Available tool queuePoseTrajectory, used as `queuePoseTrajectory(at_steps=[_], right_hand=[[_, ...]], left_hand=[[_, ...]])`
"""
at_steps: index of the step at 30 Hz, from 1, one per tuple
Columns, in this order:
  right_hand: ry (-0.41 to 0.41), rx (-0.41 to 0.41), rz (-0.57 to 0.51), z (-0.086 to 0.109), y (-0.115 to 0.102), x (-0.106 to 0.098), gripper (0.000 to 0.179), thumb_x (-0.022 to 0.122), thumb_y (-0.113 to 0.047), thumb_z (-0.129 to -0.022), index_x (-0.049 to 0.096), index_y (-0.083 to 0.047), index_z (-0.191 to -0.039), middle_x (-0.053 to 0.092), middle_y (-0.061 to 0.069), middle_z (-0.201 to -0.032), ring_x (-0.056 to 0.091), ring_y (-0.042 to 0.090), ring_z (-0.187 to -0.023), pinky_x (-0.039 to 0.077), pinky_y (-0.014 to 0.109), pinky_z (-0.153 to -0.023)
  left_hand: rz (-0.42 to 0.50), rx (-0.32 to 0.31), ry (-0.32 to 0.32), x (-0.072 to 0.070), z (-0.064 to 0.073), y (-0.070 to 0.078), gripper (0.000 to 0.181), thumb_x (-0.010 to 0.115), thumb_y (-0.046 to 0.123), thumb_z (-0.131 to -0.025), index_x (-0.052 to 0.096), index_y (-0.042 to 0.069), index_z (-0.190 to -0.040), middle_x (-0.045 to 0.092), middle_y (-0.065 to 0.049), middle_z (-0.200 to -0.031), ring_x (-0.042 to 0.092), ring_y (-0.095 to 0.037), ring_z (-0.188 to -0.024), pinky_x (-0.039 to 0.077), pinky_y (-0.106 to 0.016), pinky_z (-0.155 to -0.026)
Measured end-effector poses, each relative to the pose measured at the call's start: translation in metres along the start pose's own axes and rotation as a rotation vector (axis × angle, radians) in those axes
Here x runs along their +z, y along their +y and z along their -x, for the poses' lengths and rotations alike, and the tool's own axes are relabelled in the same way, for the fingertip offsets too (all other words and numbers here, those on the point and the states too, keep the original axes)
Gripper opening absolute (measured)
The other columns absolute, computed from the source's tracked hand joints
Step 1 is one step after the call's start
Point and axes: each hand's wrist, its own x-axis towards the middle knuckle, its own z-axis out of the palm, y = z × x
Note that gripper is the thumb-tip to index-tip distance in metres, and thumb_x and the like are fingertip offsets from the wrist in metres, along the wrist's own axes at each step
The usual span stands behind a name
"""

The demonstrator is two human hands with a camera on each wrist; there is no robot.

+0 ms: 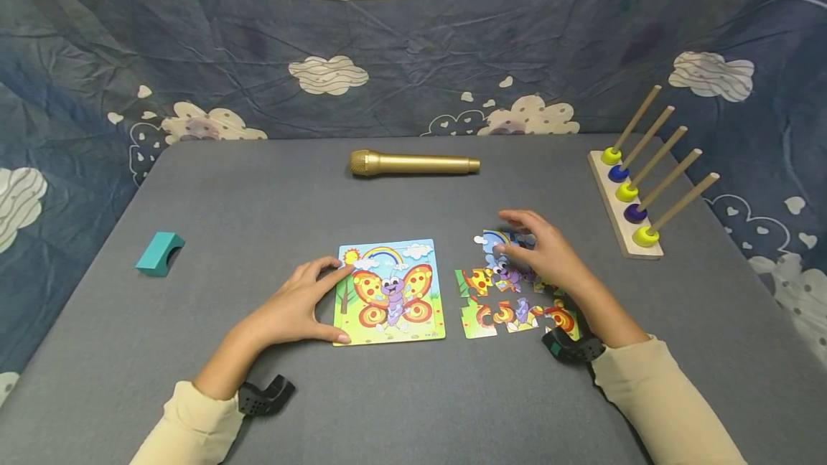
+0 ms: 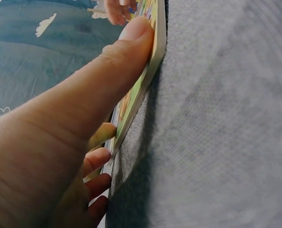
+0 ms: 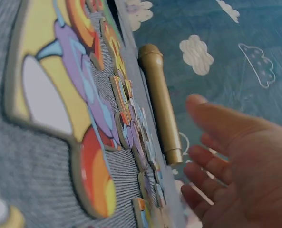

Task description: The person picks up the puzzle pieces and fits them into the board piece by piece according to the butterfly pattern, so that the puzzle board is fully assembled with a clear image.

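board (image 1: 395, 296) meets splayed left hand (image 1: 293, 308); right hand (image 1: 548, 251) hovers above pieces (image 1: 478, 320).

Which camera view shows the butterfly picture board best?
The head view: the butterfly picture board shows almost whole, face-up, with the left hand overlapping only its left side. The left wrist view gives its edge and a slanted strip of face; the right wrist view doesn't show it clearly.

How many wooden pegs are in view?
5 slender, pale wooden pegs in a row on the long, pale wooden base at right: back, second, middle, fourth, front. None appears hidden.
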Motion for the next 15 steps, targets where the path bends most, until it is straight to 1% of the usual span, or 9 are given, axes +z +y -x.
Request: queuePoseTrajectory(at_steps=[4, 8, 12, 15], right_hand=[[-0.036, 0.023, 0.015, -0.001, 0.009, 0.001, 0.054, 0.068, -0.024, -0.081, 0.047, -0.004, -0.127, 0.046, 0.014, -0.125, 0.044, 0.030, -0.111, 0.035, 0.047, -0.091], [-0.070, 0.034, 0.066, -0.001, 0.014, 0.002, 0.050, 0.067, -0.021, -0.082, 0.048, -0.005, -0.126, 0.046, 0.015, -0.125, 0.043, 0.032, -0.112, 0.034, 0.049, -0.091], [-0.093, 0.047, 0.116, -0.002, 0.016, 0.003, 0.047, 0.065, -0.020, -0.084, 0.049, -0.007, -0.126, 0.046, 0.015, -0.125, 0.042, 0.032, -0.114, 0.033, 0.050, -0.092], [-0.100, 0.055, 0.143, -0.002, 0.016, 0.003, 0.045, 0.063, -0.020, -0.085, 0.050, -0.007, -0.126, 0.047, 0.015, -0.125, 0.042, 0.033, -0.115, 0.033, 0.051, -0.092]], left_hand=[[0.005, -0.003, 0.003, 0.001, -0.001, -0.001, 0.104, 0.066, 0.069, -0.057, 0.033, 0.018, -0.141, 0.027, -0.005, -0.138, 0.024, -0.029, -0.123, 0.028, -0.052, -0.093], [0.013, -0.004, 0.006, 0.002, -0.001, -0.001, 0.103, 0.066, 0.070, -0.057, 0.033, 0.019, -0.141, 0.026, -0.005, -0.138, 0.023, -0.028, -0.123, 0.028, -0.053, -0.094], [0.022, -0.010, 0.010, 0.002, 0.000, -0.002, 0.102, 0.066, 0.069, -0.058, 0.033, 0.019, -0.140, 0.027, -0.005, -0.138, 0.023, -0.028, -0.124, 0.026, -0.053, -0.094], [0.036, -0.010, 0.017, 0.002, 0.000, -0.002, 0.096, 0.068, 0.064, -0.061, 0.035, 0.019, -0.140, 0.028, -0.004, -0.137, 0.024, -0.028, -0.123, 0.026, -0.053, -0.094]])
